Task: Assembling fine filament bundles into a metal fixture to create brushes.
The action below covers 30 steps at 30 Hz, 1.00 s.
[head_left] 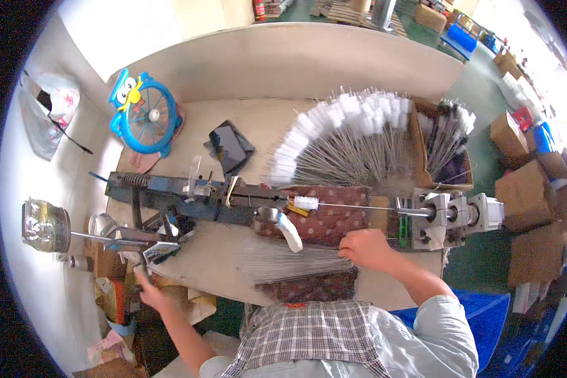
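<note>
Translucent plastic bag [44, 129], wall-hung, contents hard to make out. My left hand [149, 292], just below a metal bracket [157, 250]; blurred, grip cannot be told. Wire bundle [290, 261], flat on the bench. White brush [306, 202], on a thin wire above spotted cloth [340, 222]. My right hand [366, 249], well apart from the left, fingers bent at the bundle's right end, hold hidden. Cardboard box [419, 145], containing white-tipped brushes [446, 135], lower stems partly concealed.
</note>
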{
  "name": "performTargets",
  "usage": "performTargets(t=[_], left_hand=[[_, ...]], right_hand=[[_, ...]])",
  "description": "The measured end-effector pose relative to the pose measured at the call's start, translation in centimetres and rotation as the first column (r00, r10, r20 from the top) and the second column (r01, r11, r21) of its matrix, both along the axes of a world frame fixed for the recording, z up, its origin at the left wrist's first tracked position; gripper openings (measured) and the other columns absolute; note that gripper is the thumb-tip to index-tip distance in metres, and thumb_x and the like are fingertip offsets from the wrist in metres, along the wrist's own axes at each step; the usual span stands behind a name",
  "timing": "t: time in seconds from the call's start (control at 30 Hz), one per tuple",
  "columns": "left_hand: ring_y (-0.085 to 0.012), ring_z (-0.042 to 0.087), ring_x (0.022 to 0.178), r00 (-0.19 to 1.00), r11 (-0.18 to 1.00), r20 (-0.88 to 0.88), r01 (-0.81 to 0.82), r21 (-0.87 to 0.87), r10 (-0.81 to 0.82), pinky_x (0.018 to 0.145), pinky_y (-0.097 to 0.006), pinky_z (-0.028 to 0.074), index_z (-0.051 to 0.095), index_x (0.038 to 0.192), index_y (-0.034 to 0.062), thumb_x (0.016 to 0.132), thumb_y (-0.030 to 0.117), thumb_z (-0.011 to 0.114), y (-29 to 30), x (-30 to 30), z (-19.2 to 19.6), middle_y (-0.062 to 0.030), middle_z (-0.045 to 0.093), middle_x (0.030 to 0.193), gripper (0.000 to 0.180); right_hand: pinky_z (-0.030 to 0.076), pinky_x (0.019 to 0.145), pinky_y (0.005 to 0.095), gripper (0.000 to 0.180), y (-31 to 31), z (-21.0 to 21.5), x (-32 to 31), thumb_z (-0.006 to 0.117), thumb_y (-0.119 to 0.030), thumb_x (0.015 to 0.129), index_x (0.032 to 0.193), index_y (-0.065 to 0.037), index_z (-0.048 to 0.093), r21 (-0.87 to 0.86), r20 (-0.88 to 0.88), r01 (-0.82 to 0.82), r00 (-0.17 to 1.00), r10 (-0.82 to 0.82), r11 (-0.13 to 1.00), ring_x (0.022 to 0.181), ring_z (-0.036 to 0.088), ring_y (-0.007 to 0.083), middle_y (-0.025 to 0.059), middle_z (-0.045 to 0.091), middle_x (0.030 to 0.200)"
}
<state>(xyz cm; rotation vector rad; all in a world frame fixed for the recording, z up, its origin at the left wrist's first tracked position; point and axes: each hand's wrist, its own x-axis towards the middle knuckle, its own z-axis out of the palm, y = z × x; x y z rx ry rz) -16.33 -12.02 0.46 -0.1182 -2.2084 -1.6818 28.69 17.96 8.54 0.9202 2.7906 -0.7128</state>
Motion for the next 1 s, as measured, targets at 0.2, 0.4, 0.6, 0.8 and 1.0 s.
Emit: performTargets(t=[0.2, 0.4, 0.6, 0.8, 1.0], left_hand=[[-0.0126, 0.055, 0.056, 0.848, 0.918, 0.529, -0.24, 0.316, 0.039, 0.051, -0.025, 0.042, 0.06, 0.082, 0.0009, 0.081, 0.046, 0.063, 1.9, 0.1, 4.0, -0.0047, 0.061, 0.071, 0.045], [-0.0153, 0.057, 0.075, 0.694, 0.874, 0.62, 0.027, 0.486, -0.366, 0.066, -0.026, 0.046, 0.055, 0.1, 0.0063, 0.087, 0.043, 0.055, 5.1, 7.6, 1.1, -0.0042, 0.06, 0.085, 0.039], [-0.0214, 0.056, 0.086, 0.263, 0.627, 0.57, 0.368, 0.687, -0.779, 0.078, -0.037, 0.046, 0.049, 0.111, 0.0037, 0.09, 0.027, 0.051, 16.1, 19.1, 5.0, -0.0085, 0.057, 0.096, 0.032], [-0.0174, 0.049, 0.051, -0.18, 0.407, 0.486, 0.347, 0.845, -0.855, 0.058, -0.036, 0.046, 0.049, 0.088, 0.0064, 0.089, 0.026, 0.053, 22.7, 28.7, 12.7, -0.0049, 0.052, 0.065, 0.02], [-0.012, 0.037, 0.04, -0.309, 0.261, 0.256, 0.028, 0.965, -0.916, 0.049, -0.028, 0.037, 0.058, 0.088, 0.0042, 0.092, 0.053, 0.033, 18.9, 21.3, 16.5, -0.0004, 0.045, 0.053, 0.055]], right_hand=[[0.049, 0.065, 0.0391, 0.015, -0.2, 2.0, 1.3, 0.058, -0.026, 0.08, 0.08, -0.013, 0.066, 0.129, -0.131, 0.086, 0.989, -0.069, 0.988, 0.077, 0.061, 0.0259, 0.0044, 0.063, 0.079], [0.05, 0.065, 0.0372, 0.011, 0.4, 3.3, 1.7, 0.059, -0.019, 0.079, 0.081, -0.011, 0.065, 0.218, -0.153, 0.123, 0.984, -0.09, 0.968, 0.078, 0.062, 0.025, 0.005, 0.063, 0.083], [0.05, 0.064, 0.0371, 0.013, 0.4, 1.3, 3.2, 0.058, -0.013, 0.076, 0.088, -0.01, 0.063, 0.168, -0.181, 0.152, 0.976, -0.121, 0.974, 0.076, 0.061, 0.0254, 0.0059, 0.06, 0.077], [0.049, 0.063, 0.0393, 0.03, -0.2, 2.4, 3.7, 0.057, -0.005, 0.072, 0.102, -0.01, 0.055, 0.136, -0.007, 0.04, 0.999, -0.04, 0.99, 0.074, 0.059, 0.03, 0.0099, 0.052, 0.084], [0.051, 0.062, 0.0395, 0.016, -1.5, 4.3, 2.9, 0.057, -0.006, 0.07, 0.085, -0.005, 0.05, 0.189, -0.067, 0.116, 0.992, -0.105, 0.975, 0.075, 0.059, 0.0288, 0.0118, 0.05, 0.084]])
